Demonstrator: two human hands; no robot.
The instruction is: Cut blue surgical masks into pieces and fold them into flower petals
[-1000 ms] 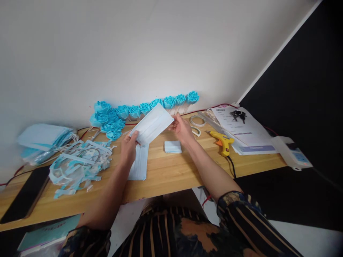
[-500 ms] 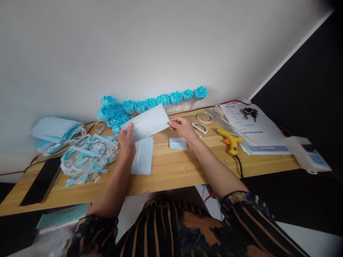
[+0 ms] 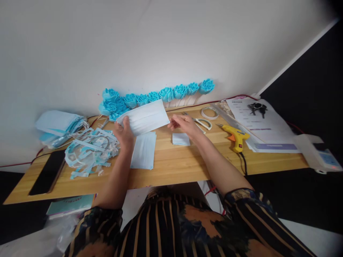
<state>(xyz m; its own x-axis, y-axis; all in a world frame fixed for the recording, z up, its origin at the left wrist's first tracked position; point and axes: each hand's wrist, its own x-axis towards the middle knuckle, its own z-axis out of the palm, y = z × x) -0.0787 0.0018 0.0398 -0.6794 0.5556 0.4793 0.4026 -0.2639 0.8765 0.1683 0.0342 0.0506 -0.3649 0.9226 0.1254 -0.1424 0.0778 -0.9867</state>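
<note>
Pale-blue sheet [image 3: 146, 116]: raised between your hands, its left end pinched between the thumb and fingers of your left hand [image 3: 124, 132].
Right hand [image 3: 184, 125]: fingers curled at the sheet's right corner; I cannot tell whether they grip it.
Pleated piece [image 3: 143, 153]: flat on the wooden table [image 3: 168, 171], just right of your left wrist, its far end hidden by what you hold.
Folded piece [image 3: 180, 139]: close below your right fingers.
Scissors [image 3: 205, 123]: just past your right hand, which partly blocks them.
Yellow glue gun [image 3: 237, 137]: right of your right hand, cord trailing.
Blue flowers [image 3: 180, 91]: beyond both hands, along the wall.
Offcuts [image 3: 91, 151]: heaped just left of your left forearm.
Phone [image 3: 48, 173]: farther left of that hand.
</note>
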